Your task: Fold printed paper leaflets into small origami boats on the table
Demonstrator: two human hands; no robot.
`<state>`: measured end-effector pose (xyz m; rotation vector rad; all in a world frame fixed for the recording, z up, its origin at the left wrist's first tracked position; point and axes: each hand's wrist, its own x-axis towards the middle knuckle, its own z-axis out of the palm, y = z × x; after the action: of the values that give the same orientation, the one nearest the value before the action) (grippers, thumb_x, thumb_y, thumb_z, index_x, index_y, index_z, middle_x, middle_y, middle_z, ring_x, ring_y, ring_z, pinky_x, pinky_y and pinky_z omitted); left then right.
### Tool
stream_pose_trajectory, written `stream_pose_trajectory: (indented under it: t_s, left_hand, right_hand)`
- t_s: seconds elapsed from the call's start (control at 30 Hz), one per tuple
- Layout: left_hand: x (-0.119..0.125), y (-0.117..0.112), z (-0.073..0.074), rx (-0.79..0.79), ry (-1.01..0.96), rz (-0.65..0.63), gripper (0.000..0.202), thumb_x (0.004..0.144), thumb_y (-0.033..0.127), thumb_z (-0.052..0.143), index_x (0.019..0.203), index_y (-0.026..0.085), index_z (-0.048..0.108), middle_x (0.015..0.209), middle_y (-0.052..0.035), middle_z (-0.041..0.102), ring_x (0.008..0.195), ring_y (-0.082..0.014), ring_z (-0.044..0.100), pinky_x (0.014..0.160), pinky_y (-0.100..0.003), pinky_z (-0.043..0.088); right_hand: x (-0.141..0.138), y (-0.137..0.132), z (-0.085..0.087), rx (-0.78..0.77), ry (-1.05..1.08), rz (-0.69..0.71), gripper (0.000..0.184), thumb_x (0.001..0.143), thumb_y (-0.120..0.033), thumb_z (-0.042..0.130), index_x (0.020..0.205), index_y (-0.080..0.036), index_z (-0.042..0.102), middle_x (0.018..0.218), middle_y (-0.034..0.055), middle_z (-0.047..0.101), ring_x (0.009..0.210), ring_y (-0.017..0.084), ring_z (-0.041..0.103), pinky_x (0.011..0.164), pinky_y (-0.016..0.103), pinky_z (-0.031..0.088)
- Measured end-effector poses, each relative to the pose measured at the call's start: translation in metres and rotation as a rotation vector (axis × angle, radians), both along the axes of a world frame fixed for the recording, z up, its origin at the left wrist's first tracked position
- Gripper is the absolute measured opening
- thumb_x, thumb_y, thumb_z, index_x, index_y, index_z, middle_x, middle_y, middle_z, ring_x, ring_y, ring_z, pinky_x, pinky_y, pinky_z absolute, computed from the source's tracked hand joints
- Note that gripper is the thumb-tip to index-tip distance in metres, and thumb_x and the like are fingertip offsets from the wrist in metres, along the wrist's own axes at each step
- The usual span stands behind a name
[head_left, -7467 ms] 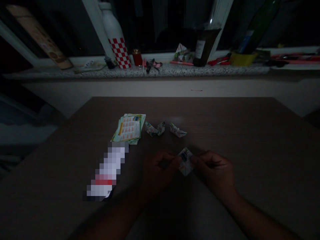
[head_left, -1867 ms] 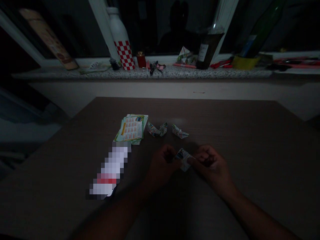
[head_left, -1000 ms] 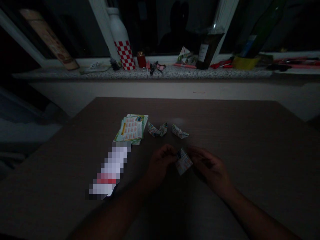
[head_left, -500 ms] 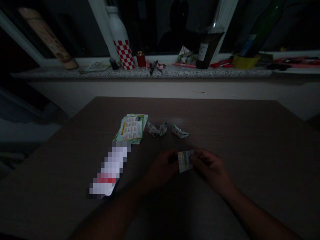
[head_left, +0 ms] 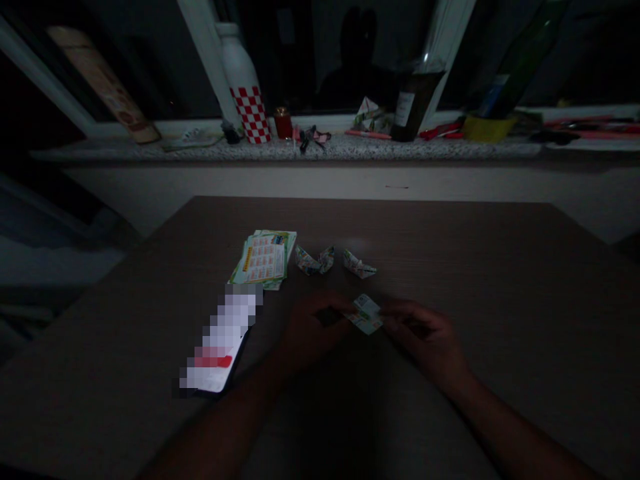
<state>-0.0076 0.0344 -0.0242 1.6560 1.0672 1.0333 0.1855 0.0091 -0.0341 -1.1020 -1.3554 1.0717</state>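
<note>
A small folded piece of printed paper (head_left: 368, 315) is held up between my two hands, turned so that it looks like a diamond. My left hand (head_left: 320, 327) pinches its left corner with thumb and fingers. On the opposite corner, my right hand (head_left: 423, 328) closes in a pinch too. Just beyond the hands stand two folded paper boats on the table: one with two raised points (head_left: 315, 261), and a slimmer paper boat (head_left: 359, 264) to its right. The print on the held paper is too dim to read.
A stack of printed calendar sheets (head_left: 265, 259) lies on the wooden table (head_left: 450, 240) at the left. Nearer me is a lit phone (head_left: 223, 340), its screen blurred out. Along the granite windowsill (head_left: 340, 148) stand a red-checked bottle (head_left: 250, 107), a tan flask (head_left: 105, 83) and a dark pouch (head_left: 415, 107).
The folded paper has turned from a near-upright square to a diamond. My left hand has shifted slightly left, and both hands have changed their pinch on the paper.
</note>
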Motion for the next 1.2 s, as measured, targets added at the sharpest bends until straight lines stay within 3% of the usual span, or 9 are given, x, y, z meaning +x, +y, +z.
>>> stream_pose_trajectory:
  t_s: [0.2,0.33,0.5,0.8,0.97,1.1,1.2]
  left_hand:
    - [-0.001,0.000,0.001,-0.062,-0.096,0.007,0.012,0.070,0.019,0.073,0.082,0.017,0.071,0.088,-0.0054,0.070,0.085,-0.0194,0.065,0.078,-0.030,0.050]
    - [0.000,-0.001,0.003,-0.083,-0.134,0.000,0.009,0.071,0.021,0.073,0.079,0.019,0.073,0.087,-0.0042,0.071,0.083,-0.0184,0.065,0.076,-0.029,0.050]
    - [0.006,-0.006,0.007,-0.062,-0.028,0.073,0.006,0.074,0.024,0.069,0.072,0.019,0.072,0.082,-0.0031,0.072,0.077,-0.0173,0.065,0.071,-0.027,0.049]
    - [0.013,-0.012,0.002,-0.032,0.048,0.160,0.015,0.077,0.026,0.064,0.066,0.018,0.061,0.065,0.0003,0.063,0.063,-0.0138,0.058,0.061,-0.024,0.043]
    - [0.013,-0.012,0.002,-0.073,0.040,0.131,0.014,0.074,0.025,0.065,0.064,0.017,0.059,0.063,0.0007,0.061,0.061,-0.0133,0.056,0.058,-0.023,0.042]
    - [0.013,-0.012,0.000,-0.160,-0.008,0.059,0.009,0.074,0.025,0.066,0.076,0.018,0.061,0.072,-0.0001,0.064,0.068,-0.0142,0.059,0.062,-0.023,0.044]
    - [0.012,-0.009,-0.003,-0.226,-0.080,0.023,0.018,0.076,0.028,0.066,0.090,0.018,0.064,0.082,-0.0022,0.067,0.076,-0.0163,0.062,0.067,-0.025,0.046]
  right_hand:
    - [-0.002,0.000,0.002,0.078,0.002,-0.034,0.008,0.074,-0.029,0.071,0.077,-0.022,0.072,0.080,0.0055,0.075,0.074,0.021,0.069,0.066,0.031,0.056]
    - [-0.002,0.000,0.002,0.038,-0.034,-0.141,0.013,0.075,-0.033,0.068,0.071,-0.021,0.069,0.071,0.0035,0.072,0.062,0.017,0.065,0.057,0.026,0.052]
    - [-0.003,-0.001,0.001,-0.045,-0.074,-0.223,0.021,0.073,-0.038,0.069,0.067,-0.019,0.067,0.056,0.0008,0.064,0.048,0.013,0.055,0.044,0.023,0.043]
    - [-0.010,-0.001,0.002,-0.048,-0.045,-0.274,0.025,0.069,-0.035,0.073,0.055,-0.019,0.060,0.051,0.0001,0.062,0.047,0.013,0.054,0.045,0.023,0.044]
    - [-0.008,-0.001,-0.001,0.003,-0.060,-0.272,0.021,0.069,-0.030,0.073,0.056,-0.019,0.061,0.058,0.0025,0.067,0.052,0.015,0.059,0.049,0.024,0.047]
    - [-0.005,-0.001,-0.004,0.011,-0.072,-0.222,0.020,0.068,-0.027,0.075,0.057,-0.019,0.061,0.064,0.0039,0.069,0.055,0.015,0.061,0.049,0.024,0.047]
    - [-0.003,-0.001,-0.004,0.013,-0.105,-0.167,0.020,0.068,-0.026,0.075,0.056,-0.019,0.061,0.061,0.0026,0.068,0.054,0.015,0.061,0.050,0.024,0.048]
